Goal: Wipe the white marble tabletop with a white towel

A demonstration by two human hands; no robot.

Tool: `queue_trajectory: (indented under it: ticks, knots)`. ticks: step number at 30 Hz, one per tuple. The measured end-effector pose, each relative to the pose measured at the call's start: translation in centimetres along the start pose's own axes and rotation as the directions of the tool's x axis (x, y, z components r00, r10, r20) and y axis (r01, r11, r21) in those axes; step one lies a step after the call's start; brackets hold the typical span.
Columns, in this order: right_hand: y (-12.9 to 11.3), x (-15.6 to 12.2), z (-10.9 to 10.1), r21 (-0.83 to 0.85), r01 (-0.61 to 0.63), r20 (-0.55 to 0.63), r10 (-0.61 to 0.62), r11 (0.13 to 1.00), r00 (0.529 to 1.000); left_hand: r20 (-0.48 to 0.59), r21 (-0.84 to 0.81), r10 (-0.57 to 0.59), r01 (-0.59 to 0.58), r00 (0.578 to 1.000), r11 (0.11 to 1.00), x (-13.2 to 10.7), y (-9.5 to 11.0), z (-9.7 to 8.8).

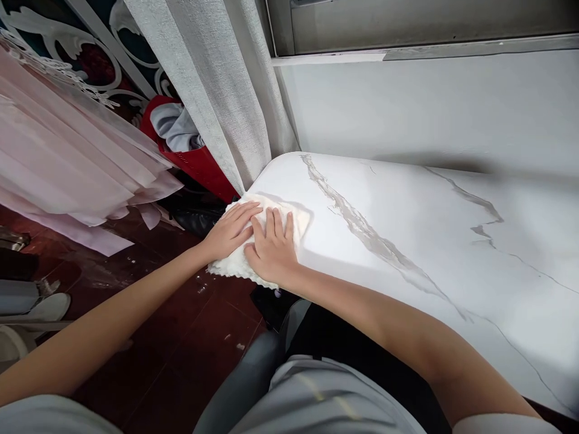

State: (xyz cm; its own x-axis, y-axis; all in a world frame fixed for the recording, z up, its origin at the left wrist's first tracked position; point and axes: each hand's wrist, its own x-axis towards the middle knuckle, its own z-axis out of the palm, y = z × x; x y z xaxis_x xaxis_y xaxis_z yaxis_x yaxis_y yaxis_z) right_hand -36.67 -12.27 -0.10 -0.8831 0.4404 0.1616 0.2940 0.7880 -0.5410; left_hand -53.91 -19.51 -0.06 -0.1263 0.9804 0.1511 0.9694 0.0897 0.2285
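A cream-white cloth (292, 223) with a scalloped edge lies spread over the left end of a white marble-patterned tabletop (389, 205), part of it hanging past the near edge. My left hand (230, 232) rests flat on the cloth's left side, fingers stretched out to the right. Beside it my right hand (272, 247) presses on the cloth with its fingers spread and pointing away from me. Neither hand grips the cloth; both lie on top of it, with their fingertips close together.
A grey-white curtain (226, 78) hangs at the table's far left corner. Behind the table stand a white wall (407, 108) and a window frame (429, 27). To the left are pink drapery (76, 144), a red container (203, 169) holding grey fabric, and a dark red tiled floor (194, 337).
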Motion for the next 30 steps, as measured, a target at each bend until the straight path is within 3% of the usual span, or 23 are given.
queue_trajectory:
  ticks: [7,17,24,30]
  knots:
    - [5.0,5.1,-1.2,-0.12,-0.036,-0.155,0.017,0.992,0.988,-0.02,0.028,0.017,-0.016,1.0,0.999,6.9,-0.2,0.7]
    - [10.7,10.4,-3.4,-0.17,-0.148,-0.252,0.102,0.974,0.962,-0.076,-0.034,0.102,-0.105,0.992,0.994,17.2,-2.2,2.7]
    - [13.4,12.3,-4.8,-0.193,-0.213,-0.266,0.157,0.958,0.951,-0.08,-0.037,0.145,-0.148,0.986,0.988,22.1,-2.6,3.7]
    - [14.4,13.6,-5.3,-0.193,-0.241,-0.277,0.182,0.951,0.944,-0.057,-0.07,0.129,-0.133,0.99,0.989,24.3,-3.4,4.1]
